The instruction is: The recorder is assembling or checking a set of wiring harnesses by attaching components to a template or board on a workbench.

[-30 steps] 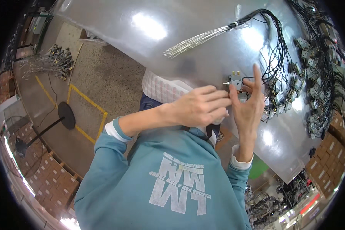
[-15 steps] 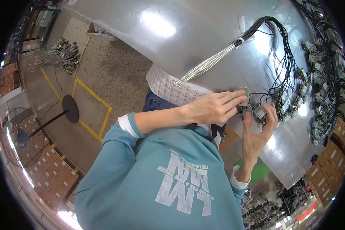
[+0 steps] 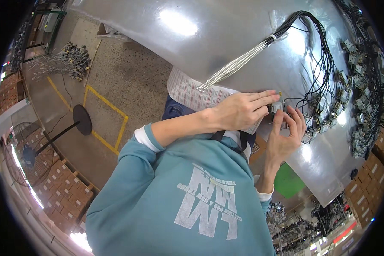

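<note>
At the metal table [image 3: 230, 38], touched boxy metal part [image 3: 278, 106] with extended left hand [image 3: 244, 112] and curled right hand [image 3: 284, 142], could not tell either grip; seemed rigid, light, best held by sides.

Work area, fisheye view. A broad metallic table [image 3: 213, 47] spans the top and right, its surface mirroring bright lamps. Left: speckled grey-brown floor [image 3: 136, 64] marked with yellow lines [image 3: 108, 102]; a pedestal fan [image 3: 28, 154] on a dark round base [image 3: 82, 119]. Lower left: stacked brown cartons [image 3: 66, 194]; further cartons [image 3: 365, 185] stand at far right. Beneath the table's lower edge: a flat green patch [image 3: 288, 181].
</note>
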The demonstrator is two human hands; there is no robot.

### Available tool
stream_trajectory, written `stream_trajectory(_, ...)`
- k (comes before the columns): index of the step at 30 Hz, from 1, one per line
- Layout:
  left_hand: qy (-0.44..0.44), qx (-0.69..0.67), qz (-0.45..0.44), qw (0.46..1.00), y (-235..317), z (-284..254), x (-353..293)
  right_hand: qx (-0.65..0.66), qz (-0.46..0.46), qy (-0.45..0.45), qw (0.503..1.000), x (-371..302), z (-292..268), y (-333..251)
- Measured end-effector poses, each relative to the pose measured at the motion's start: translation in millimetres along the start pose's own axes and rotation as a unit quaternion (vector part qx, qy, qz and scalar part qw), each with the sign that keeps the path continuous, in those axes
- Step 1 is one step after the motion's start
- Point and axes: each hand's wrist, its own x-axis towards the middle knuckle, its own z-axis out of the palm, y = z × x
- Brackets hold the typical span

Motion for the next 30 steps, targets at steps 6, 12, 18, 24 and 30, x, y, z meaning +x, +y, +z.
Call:
stream_trajectory(6,-0.003,0.021,0.008,1.000,1.7,-2.9,2.8,-0.035,-0.016,0.021,0.999,2.6,1.6,-4.3)
stream_trajectory(12,-0.007,0.042,0.019,0.999,2.1,-2.9,5.5,-0.024,0.003,0.032,0.999,3.3,4.3,-2.3)
stream_trajectory(18,-0.011,0.049,0.020,0.999,2.8,-2.5,5.8,-0.018,-0.003,0.030,0.999,3.4,4.5,-0.1)
stream_trajectory(24,-0.009,0.054,0.022,0.998,3.0,-3.2,6.9,-0.081,-0.053,0.059,0.994,6.8,5.7,-4.1)
stream_trajectory(30,-0.003,0.073,0.032,0.997,2.4,0.1,7.7,-0.018,0.017,0.053,0.998,5.2,10.4,-4.6)
